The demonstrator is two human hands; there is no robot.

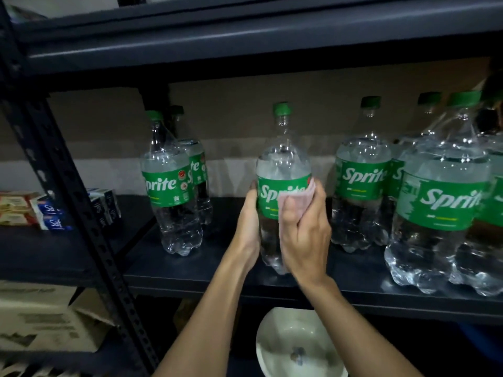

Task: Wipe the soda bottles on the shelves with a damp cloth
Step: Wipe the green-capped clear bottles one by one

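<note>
Between the two hands, at the front of the shelf, the middle bottle is upright, neck up. The left hand curls round its left side. The right hand grips a pink cloth against the label and looks best placed to wipe.

2 bare forearms reach forward; left hand grips bottle side, right hand (fingers curled) presses cloth.

Bottle between left hand and right hand with cloth
</note>
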